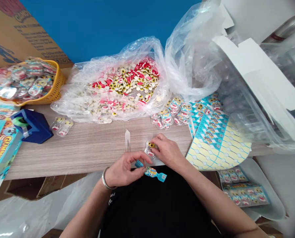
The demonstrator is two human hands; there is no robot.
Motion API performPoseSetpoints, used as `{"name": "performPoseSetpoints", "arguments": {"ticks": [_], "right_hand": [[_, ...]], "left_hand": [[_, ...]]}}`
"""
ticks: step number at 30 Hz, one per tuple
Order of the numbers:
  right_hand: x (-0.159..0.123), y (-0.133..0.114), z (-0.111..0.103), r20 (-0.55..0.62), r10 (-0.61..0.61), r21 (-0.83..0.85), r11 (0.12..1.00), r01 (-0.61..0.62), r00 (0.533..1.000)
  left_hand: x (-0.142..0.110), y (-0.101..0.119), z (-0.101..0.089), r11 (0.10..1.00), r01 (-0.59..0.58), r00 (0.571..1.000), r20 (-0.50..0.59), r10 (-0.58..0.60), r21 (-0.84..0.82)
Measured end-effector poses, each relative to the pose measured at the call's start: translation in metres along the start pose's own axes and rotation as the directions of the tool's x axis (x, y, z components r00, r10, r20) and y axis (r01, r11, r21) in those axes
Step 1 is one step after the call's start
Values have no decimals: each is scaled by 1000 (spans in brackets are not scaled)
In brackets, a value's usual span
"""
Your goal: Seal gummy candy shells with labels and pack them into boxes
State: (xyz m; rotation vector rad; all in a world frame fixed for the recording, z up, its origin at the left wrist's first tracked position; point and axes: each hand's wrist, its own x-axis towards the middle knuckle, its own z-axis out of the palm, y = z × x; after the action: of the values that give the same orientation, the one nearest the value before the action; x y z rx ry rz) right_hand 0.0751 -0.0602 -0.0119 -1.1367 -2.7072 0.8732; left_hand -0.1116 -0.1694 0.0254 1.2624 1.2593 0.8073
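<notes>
My left hand (127, 168), with a bracelet at the wrist, pinches a printed blue sticker label (152, 172) between thumb and fingers. The label hangs over the table's front edge, its far end free. My right hand (168, 151) is closed on a small clear blister pack (149, 151) that rests at the front of the table. Yellow eye-shaped and red lip-shaped gummies show inside the pack, partly covered by my fingers. Just beyond my left hand lies a pale pointed strip (127, 139), its kind unclear.
A large clear bag (107, 96) of loose gummies lies behind. Labelled packs (172, 112) and sticker sheets (219, 143) are to the right, beside a clear plastic bin (251, 115). Leftward are a blue tape dispenser (35, 127), two packs (62, 126) and a yellow basket (59, 81).
</notes>
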Motion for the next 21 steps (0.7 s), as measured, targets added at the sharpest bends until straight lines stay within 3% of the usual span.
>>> {"name": "performPoseSetpoints", "arguments": {"ticks": [4,8,12,15,19,21], "right_hand": [[5,-1,7,7,23,-8,1000,-23,1000],[10,8,11,-14,86,217,973,-81,996],[15,17,1,22,213,601,778,-183,977],[33,13,-22,-152,245,721,690,-62,958],[91,-5,-57,-517,167,524,837,156,840],[120,-12,-70,-571,15,353,907,230,821]], "left_hand": [[16,-7,22,978,-165,986,25,163,129],[23,-17,32,965,-199,980,60,192,168],[20,-22,30,940,-203,978,108,180,273],[18,-22,29,934,-180,982,110,153,310],[20,-22,28,942,-154,988,50,146,298],[19,-21,27,951,-151,988,12,153,270]]}}
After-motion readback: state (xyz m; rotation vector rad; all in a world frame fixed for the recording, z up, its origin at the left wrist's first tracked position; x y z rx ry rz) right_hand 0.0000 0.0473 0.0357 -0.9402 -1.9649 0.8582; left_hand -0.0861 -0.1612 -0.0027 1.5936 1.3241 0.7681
